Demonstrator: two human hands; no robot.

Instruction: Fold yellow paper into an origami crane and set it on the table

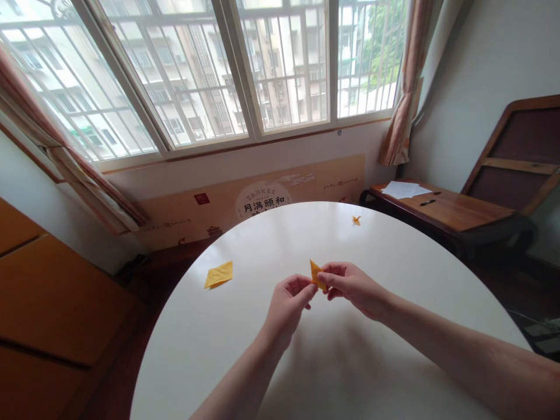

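Observation:
Both my hands meet above the middle of a round white table point(394, 256). My left hand point(286, 303) and my right hand point(350, 286) each pinch a small folded piece of orange paper point(315, 273), its point sticking up between the fingertips. A flat sheet of yellow-orange paper point(219, 275) lies on the table to the left. A tiny folded orange paper figure point(356, 220) sits near the table's far edge.
A dark wooden bench point(455, 213) with white sheets point(405, 189) and a black pen point(427, 202) stands at the right. A printed cardboard panel point(262, 198) leans under the barred window. A wooden cabinet point(48, 303) is at the left.

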